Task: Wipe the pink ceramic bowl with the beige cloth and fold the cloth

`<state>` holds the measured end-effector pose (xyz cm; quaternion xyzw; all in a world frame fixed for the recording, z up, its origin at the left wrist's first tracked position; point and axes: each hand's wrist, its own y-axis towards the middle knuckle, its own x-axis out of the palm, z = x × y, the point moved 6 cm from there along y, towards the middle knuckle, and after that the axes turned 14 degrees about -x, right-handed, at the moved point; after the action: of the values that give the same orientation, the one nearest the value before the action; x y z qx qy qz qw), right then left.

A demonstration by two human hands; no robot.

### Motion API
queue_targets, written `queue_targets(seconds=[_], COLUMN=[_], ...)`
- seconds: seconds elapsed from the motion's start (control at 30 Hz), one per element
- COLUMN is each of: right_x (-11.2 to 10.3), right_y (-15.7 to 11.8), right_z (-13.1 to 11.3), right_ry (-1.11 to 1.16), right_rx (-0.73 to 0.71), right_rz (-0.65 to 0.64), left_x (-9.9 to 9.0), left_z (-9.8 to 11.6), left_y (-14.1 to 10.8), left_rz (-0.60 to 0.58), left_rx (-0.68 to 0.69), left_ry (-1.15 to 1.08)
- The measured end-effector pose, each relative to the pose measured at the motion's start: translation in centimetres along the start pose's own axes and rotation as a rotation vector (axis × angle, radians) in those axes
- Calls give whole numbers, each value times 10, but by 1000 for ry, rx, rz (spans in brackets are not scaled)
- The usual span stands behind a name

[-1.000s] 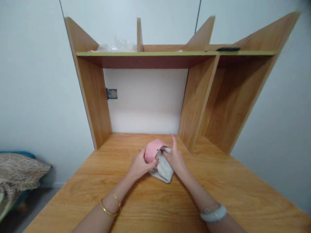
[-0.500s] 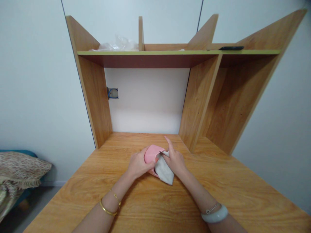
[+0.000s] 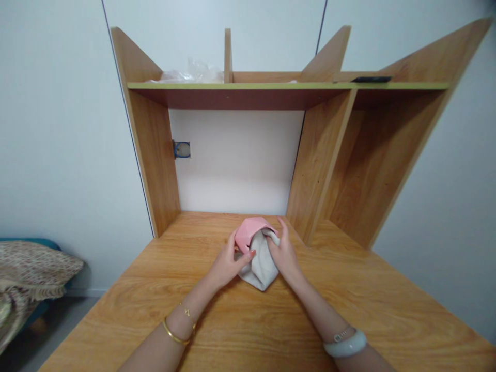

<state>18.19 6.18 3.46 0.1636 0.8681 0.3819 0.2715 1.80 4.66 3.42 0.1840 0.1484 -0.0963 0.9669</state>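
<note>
1. Pink container (image 3: 251, 231) sits between the two hands, over the middle of the wooden desk (image 3: 232, 325), towards its far edge. Tilted, its hollow opening facing near and right. Whether its underside touches the desk: cannot tell.
2. Pale cloth (image 3: 261, 268) bunched in the opening; a loose fold spills out on the near side and ends in a blunt corner.
3. Left hand (image 3: 227, 263): fingers curved round the container's left side, part-spread to its width, gripping it. Thumb lies across the near side, tip at the cloth.
4. Right hand (image 3: 285, 257): at the opening's right edge, cloth gripped close at the thumb. One finger stretched out to the far side; the remaining fingers hidden.
5. Wrists: gold bangle (image 3: 174, 336) on the left, pale bangle (image 3: 347, 344) on the right, a thin bracelet beside each.
6. Beyond the desk: wooden shelf (image 3: 248, 86) with upright dividers. Crumpled clear plastic (image 3: 196, 74) on its left part, flat black object (image 3: 372, 79) on its right.
7. Wall box (image 3: 182, 150) in the white wall, below the shelf, left side.
8. Far left, beside the desk: fringed woven blanket (image 3: 34, 263).
</note>
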Motion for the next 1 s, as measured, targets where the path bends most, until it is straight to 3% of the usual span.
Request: queue_targets(seconds=[0.1,0.23,0.4,0.67,0.87,1.0], right_x=[3,6,1,-6,4,6], right_y=[0,0,1,3,-1,-3], right_z=[1,2,-1,-16,-14,-11], right_ry=[12,-58,-254,-444,-362,-287], right_rx=[44,133,112,-52,-118,-113], right_rz=[-33,-92,-161,-188,-295,-276], left_x=[-2,-8,-8,-10,-8,-9], left_z=[1,3,5,2,5,8], left_y=[-1,-4,-6,-4,-4,-3], left_rz=[43,157,184,152,92,74], left_rx=[-3,-44,-84,-87,-85,-62], left_ry=[24,250,491,476,491,455])
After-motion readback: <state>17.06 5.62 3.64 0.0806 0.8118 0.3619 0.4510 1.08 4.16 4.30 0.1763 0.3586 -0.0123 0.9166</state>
